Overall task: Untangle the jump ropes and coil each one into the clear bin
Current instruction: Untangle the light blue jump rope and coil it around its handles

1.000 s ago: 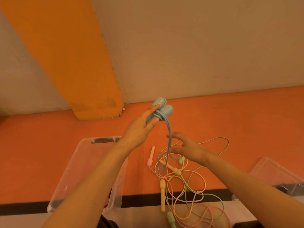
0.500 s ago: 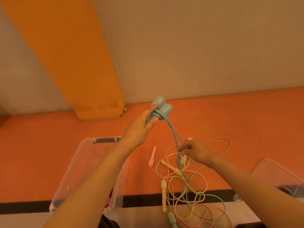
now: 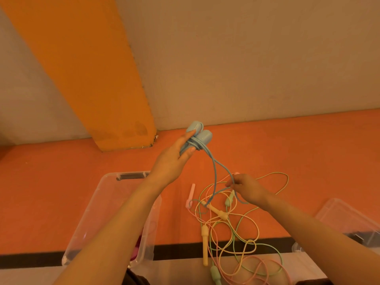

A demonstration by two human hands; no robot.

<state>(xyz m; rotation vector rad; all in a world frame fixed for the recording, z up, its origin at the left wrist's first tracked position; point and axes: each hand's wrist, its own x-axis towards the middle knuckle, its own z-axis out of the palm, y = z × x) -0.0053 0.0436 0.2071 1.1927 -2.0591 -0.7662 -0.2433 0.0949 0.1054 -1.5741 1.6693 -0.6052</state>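
Blue jump rope (image 3: pixel 213 173), no readable writing, left hand (image 3: pixel 174 159)

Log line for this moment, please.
left hand: holds both blue handles | right hand: pinches blue rope | pile: tangled on floor | bin: open

The orange floor (image 3: pixel 61 182) carries a clear bin (image 3: pixel 96 214) on the left. To its right lies a tangle of yellow, green and pink jump ropes (image 3: pixel 232 239), handles mixed among the loops. Another clear container (image 3: pixel 345 217) sits at the far right, near the ropes but apart.
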